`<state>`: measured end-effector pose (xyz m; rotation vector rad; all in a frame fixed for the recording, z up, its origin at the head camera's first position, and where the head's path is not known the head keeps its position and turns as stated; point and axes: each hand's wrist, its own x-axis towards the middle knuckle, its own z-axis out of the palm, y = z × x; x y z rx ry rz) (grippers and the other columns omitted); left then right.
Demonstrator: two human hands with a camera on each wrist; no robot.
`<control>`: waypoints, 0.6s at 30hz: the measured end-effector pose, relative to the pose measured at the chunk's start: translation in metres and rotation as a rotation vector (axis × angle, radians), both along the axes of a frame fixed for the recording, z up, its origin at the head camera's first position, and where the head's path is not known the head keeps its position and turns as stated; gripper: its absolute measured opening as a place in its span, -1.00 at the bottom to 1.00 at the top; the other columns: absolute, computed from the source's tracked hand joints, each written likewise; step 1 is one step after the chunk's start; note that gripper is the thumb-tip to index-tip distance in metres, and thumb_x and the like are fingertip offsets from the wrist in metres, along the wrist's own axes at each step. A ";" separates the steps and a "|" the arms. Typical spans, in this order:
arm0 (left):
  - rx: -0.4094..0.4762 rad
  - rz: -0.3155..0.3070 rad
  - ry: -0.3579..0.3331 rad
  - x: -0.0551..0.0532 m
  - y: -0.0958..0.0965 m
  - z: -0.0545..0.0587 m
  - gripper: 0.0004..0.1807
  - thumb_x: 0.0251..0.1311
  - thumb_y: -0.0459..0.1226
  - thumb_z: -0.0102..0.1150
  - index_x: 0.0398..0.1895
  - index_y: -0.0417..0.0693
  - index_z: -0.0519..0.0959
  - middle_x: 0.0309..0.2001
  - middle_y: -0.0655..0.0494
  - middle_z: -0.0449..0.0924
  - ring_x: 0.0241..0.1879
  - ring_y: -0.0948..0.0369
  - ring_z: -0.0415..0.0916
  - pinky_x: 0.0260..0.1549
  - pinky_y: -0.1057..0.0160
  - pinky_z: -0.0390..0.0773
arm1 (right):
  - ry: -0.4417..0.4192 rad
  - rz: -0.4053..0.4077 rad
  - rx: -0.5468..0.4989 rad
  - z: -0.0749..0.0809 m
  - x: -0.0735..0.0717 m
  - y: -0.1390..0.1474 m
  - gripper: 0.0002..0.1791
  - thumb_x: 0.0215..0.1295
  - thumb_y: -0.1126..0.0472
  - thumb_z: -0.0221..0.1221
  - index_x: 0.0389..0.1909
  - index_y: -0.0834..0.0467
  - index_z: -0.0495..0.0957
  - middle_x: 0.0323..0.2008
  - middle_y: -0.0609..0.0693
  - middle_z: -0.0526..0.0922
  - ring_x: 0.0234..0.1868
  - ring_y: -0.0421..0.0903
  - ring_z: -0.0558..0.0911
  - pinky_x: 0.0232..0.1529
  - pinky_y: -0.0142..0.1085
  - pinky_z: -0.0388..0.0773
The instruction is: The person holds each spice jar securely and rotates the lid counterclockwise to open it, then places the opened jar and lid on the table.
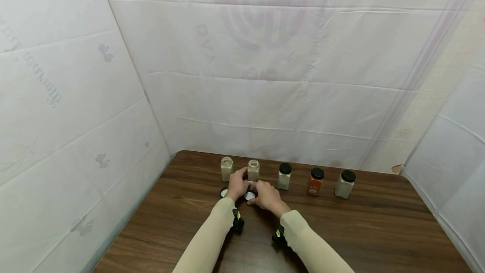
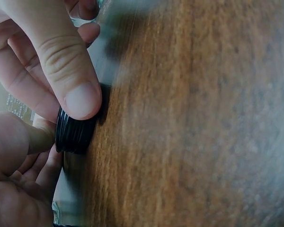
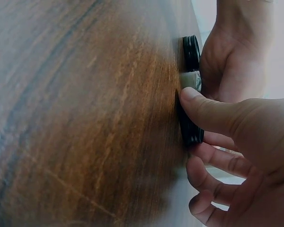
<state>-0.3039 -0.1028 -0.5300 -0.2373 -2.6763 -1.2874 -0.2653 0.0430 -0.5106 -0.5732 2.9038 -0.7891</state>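
Two hands meet over a black screw lid (image 1: pixel 249 196) that lies at the front of a lidless glass jar (image 1: pixel 253 171) of pale powder. My left hand (image 1: pixel 238 185) has its thumb and a finger against the lid's rim (image 2: pixel 75 135). From the other side, my right hand (image 1: pixel 267 197) pinches the same lid (image 3: pixel 193 130) between thumb and finger. White shows inside the lid. Left of it a second black lid (image 1: pixel 224 192) rests on the table, partly behind the left wrist. Another lidless jar (image 1: pixel 227 169) stands behind that one.
Three jars with black lids stand to the right: a pale one (image 1: pixel 284 177), a red one (image 1: pixel 315 182) and another pale one (image 1: pixel 344 184). The brown wooden table (image 1: pixel 363 231) backs onto a white sheet wall (image 1: pixel 242 108). More white sheeting hangs at both sides.
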 end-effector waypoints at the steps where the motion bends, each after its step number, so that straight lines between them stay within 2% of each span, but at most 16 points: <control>1: 0.002 -0.001 0.003 0.000 0.000 0.000 -0.44 0.14 -0.49 0.42 0.26 -0.25 0.58 0.07 -0.24 0.69 0.12 -0.14 0.61 0.04 -0.08 0.62 | 0.000 -0.001 -0.002 0.000 0.000 0.000 -0.51 0.09 0.04 0.56 0.04 0.11 0.72 -0.14 0.02 0.64 -0.17 0.08 0.65 -0.31 0.02 0.60; 10: 0.010 -0.010 0.026 -0.002 -0.001 -0.003 -0.46 0.09 -0.53 0.42 0.21 -0.28 0.60 0.04 -0.22 0.70 0.11 -0.12 0.63 0.04 -0.05 0.64 | 0.009 0.012 -0.016 -0.002 -0.002 0.004 -0.49 0.08 0.00 0.56 0.06 0.05 0.71 -0.17 -0.01 0.66 -0.19 0.01 0.66 -0.34 -0.04 0.60; 18: -0.007 0.007 0.007 -0.003 -0.001 -0.001 -0.44 0.10 -0.50 0.44 0.23 -0.26 0.59 0.07 -0.19 0.70 0.12 -0.11 0.62 0.06 -0.06 0.62 | 0.038 0.026 -0.034 0.004 -0.002 0.013 -0.49 0.12 0.02 0.54 0.08 0.06 0.69 -0.15 0.00 0.66 -0.18 0.01 0.65 -0.31 -0.02 0.61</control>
